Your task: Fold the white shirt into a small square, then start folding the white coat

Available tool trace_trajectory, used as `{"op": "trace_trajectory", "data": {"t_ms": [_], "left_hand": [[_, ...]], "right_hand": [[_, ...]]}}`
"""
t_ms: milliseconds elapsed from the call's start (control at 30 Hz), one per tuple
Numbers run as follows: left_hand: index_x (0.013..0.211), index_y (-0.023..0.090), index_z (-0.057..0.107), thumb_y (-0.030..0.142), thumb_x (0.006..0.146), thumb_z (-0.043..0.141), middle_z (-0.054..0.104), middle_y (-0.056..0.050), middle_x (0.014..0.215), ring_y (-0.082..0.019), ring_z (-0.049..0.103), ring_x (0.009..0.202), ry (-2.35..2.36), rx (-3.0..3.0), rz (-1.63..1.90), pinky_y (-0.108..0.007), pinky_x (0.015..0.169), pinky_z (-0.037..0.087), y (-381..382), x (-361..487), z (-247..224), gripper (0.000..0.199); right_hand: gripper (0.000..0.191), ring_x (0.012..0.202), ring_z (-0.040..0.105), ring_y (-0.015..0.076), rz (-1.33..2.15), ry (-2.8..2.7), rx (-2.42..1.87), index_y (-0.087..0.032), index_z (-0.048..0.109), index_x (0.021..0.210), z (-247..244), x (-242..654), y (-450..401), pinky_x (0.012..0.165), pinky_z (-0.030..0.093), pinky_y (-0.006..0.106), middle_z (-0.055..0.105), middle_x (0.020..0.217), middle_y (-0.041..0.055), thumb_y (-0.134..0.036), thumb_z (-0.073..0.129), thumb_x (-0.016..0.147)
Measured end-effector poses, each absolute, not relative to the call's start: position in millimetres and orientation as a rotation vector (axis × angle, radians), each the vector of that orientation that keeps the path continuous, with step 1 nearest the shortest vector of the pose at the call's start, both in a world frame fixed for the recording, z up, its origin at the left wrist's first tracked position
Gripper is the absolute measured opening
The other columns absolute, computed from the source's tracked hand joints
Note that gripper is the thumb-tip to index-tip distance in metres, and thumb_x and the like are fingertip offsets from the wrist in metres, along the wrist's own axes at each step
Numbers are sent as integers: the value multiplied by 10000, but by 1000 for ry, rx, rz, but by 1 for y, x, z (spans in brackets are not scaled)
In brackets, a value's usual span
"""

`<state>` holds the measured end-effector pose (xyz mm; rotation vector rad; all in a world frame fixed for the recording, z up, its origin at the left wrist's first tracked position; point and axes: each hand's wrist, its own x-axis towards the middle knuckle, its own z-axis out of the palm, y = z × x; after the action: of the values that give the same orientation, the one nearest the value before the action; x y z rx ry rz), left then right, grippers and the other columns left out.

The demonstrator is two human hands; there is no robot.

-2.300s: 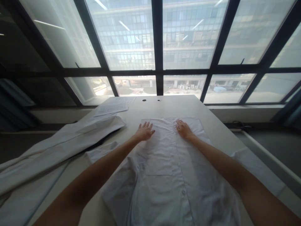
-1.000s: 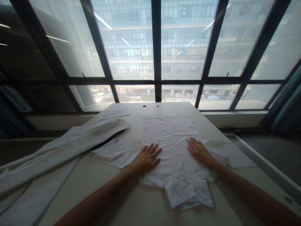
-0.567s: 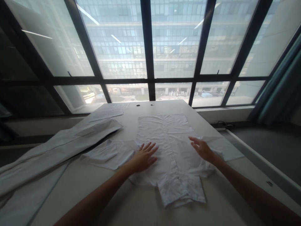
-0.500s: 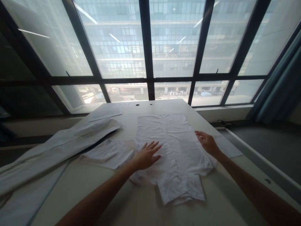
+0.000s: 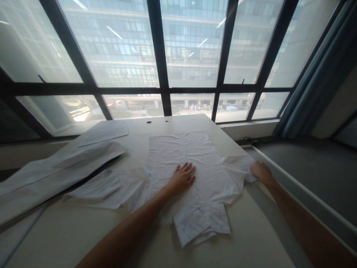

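Observation:
A white garment (image 5: 170, 152) lies spread on the white table (image 5: 251, 230), its collar part folded at the near end. My left hand (image 5: 182, 179) rests flat on the middle of it with the fingers apart. At the right, my right hand (image 5: 261, 172) is closed on the end of the garment's right sleeve (image 5: 240, 163), near the table's right edge. The left sleeve (image 5: 111, 186) stretches out to the left with wrinkles in it.
Another pale, folded cloth (image 5: 64, 175) lies along the table's left side. Behind it is a thin white sheet (image 5: 107, 131). Tall windows (image 5: 192, 44) stand beyond the table, with a blue curtain (image 5: 309, 78) at the right. A white rail (image 5: 295, 186) runs beside the table.
My right hand has moved outward to the right and closed on the sleeve end. My left hand still lies flat on the garment, slightly farther right on it. The view has turned to the right.

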<state>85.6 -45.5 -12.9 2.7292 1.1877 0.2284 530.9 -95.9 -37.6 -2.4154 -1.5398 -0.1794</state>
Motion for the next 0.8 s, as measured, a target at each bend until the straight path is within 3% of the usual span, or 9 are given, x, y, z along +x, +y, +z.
{"op": "trace_trajectory", "data": {"t_ms": [300,433,567,700,800], "left_hand": [[1555,254,380,484,1046,313,258,-55,1657,-250,157,1546,1162,2761,205,-524,1240,128,-45,83,-14,563],[1555,273,380,486,1044,316,257,-46,1658,-248,158,1546,1167,2756,220,-519,1242,119,-44,83,-16,557],[1551,277,389,484,1044,315,259,-42,1657,-253,163,1544,1168,2751,227,-520,1239,123,-43,83,-16,553],[1546,279,401,481,1045,315,258,-42,1657,-253,166,1544,1165,2755,235,-516,1237,129,-42,84,-17,548],[1547,274,400,467,1045,323,261,-41,1656,-253,167,1544,1161,2754,241,-518,1237,126,-42,84,-17,543]], "right_hand": [[406,1020,682,392,-243,-1487,-2558,-40,745,1053,-20,518,-94,837,536,474,701,1021,305,-109,405,844],[452,1030,682,387,-225,-1380,-2388,-43,718,1159,-7,513,-95,868,535,477,708,1061,290,-154,415,842],[474,1000,685,323,-288,-1256,-2108,-72,670,1226,19,506,-94,920,522,434,720,1064,224,-230,427,852],[464,825,691,251,40,-1208,-1595,-124,649,1199,40,476,-100,807,569,390,735,919,125,-383,585,819],[483,831,700,224,507,-1321,-1300,-164,657,1202,42,452,-104,784,588,384,742,930,85,-437,686,805]]}}
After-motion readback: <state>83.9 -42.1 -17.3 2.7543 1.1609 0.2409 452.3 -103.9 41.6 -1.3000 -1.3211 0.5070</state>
